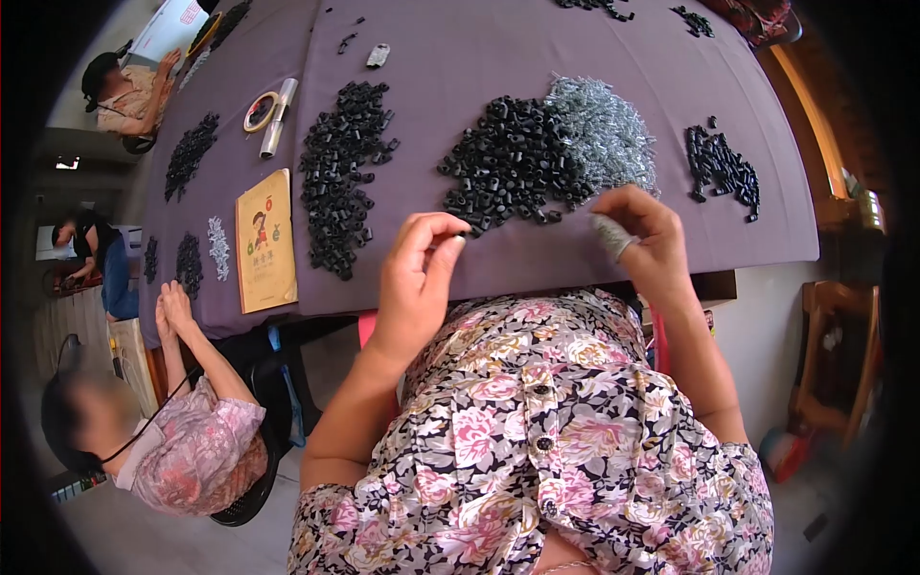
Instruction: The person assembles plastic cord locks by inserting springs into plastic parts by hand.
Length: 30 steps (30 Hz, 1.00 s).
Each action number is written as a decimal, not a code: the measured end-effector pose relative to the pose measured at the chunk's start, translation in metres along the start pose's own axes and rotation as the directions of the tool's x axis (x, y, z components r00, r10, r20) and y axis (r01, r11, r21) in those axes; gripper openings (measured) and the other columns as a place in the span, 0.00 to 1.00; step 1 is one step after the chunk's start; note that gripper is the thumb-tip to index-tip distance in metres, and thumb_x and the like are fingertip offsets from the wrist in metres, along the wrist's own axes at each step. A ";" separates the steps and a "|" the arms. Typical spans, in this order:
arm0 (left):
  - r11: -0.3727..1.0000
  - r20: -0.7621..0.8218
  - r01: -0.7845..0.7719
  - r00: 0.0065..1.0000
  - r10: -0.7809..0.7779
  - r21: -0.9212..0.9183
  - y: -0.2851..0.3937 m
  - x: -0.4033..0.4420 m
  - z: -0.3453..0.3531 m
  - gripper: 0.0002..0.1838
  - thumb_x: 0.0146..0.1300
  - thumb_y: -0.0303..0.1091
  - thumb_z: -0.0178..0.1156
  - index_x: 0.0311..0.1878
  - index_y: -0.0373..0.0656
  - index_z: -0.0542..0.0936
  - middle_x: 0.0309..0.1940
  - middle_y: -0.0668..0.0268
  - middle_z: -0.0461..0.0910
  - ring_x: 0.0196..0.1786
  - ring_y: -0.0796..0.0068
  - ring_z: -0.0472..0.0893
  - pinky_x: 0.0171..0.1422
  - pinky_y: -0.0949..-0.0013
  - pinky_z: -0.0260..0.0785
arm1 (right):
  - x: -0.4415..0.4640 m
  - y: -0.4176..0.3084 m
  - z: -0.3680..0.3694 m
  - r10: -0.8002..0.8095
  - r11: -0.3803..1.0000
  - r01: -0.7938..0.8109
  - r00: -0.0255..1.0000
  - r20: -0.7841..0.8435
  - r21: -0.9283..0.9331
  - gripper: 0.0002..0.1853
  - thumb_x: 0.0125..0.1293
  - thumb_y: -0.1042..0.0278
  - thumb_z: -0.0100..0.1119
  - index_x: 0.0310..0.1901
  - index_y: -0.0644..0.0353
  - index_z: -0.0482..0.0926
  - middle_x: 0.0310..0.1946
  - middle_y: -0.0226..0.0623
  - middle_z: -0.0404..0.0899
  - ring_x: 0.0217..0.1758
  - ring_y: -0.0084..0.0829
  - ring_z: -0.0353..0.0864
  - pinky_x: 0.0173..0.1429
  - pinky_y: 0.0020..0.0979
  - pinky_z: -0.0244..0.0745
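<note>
My left hand (418, 278) pinches a small black plastic piece (464, 233) between thumb and forefinger, just in front of a pile of black plastic pieces (513, 153). To the right, my right hand (647, 240) is held over the table's front edge, its thumb wrapped in a greyish cover (613, 237). Its thumb and forefinger are drawn close together, and anything between them is too small to make out. Beyond that hand lies a heap of small clear, shiny pieces (602, 129), touching the black pile.
Another long black pile (340, 177) lies to the left on the purple-grey tablecloth (422, 57). Beside it are a yellow booklet (265, 240), a clear roll (279, 118) and a tape ring (260, 111). More black parts (721, 171) lie right. A co-worker (182, 431) sits at the left.
</note>
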State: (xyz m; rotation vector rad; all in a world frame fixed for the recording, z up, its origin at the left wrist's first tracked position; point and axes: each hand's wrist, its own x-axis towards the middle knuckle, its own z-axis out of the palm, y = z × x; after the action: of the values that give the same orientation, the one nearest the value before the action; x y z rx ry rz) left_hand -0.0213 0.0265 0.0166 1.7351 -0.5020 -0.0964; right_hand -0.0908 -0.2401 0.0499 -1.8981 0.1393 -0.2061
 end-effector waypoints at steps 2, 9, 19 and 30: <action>0.969 0.087 0.136 0.989 -0.120 -0.208 0.013 -0.005 0.016 0.07 0.75 0.25 0.55 0.51 0.36 0.79 0.45 0.67 0.83 0.40 0.80 0.80 0.47 0.75 0.73 | -0.003 -0.017 0.009 0.005 0.999 0.000 0.993 0.116 -0.043 0.07 0.64 0.83 0.64 0.43 0.64 0.81 0.33 0.26 0.81 0.37 0.16 0.79 0.42 0.22 0.75; 0.896 0.281 0.316 0.932 -0.230 -0.313 0.029 -0.002 0.039 0.08 0.74 0.25 0.57 0.52 0.34 0.77 0.39 0.66 0.85 0.37 0.84 0.79 0.44 0.78 0.74 | -0.007 -0.030 0.018 -0.062 0.995 0.076 0.978 0.198 -0.063 0.08 0.61 0.80 0.67 0.42 0.65 0.81 0.31 0.32 0.81 0.33 0.21 0.79 0.39 0.26 0.75; 0.809 0.347 0.422 0.892 -0.289 -0.410 0.028 -0.003 0.044 0.07 0.72 0.23 0.60 0.50 0.34 0.77 0.37 0.67 0.83 0.37 0.84 0.81 0.42 0.79 0.75 | -0.009 -0.023 0.019 -0.039 0.994 0.065 0.965 0.258 -0.092 0.08 0.62 0.75 0.70 0.41 0.65 0.82 0.29 0.31 0.81 0.31 0.19 0.77 0.35 0.25 0.72; 0.767 0.465 0.548 0.804 -0.372 -0.334 0.027 -0.006 0.042 0.07 0.73 0.22 0.57 0.51 0.34 0.76 0.35 0.66 0.84 0.36 0.82 0.83 0.41 0.78 0.75 | -0.018 -0.030 0.019 -0.266 0.832 0.386 0.908 0.325 -0.399 0.18 0.44 0.83 0.60 0.41 0.63 0.82 0.35 0.44 0.82 0.39 0.49 0.84 0.43 0.43 0.81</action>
State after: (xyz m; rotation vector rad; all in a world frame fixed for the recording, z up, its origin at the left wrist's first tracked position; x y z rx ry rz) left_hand -0.0479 -0.0136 0.0310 1.3337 -0.2678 -0.8630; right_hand -0.1041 -0.2091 0.0709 -2.3965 -0.3542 -0.1654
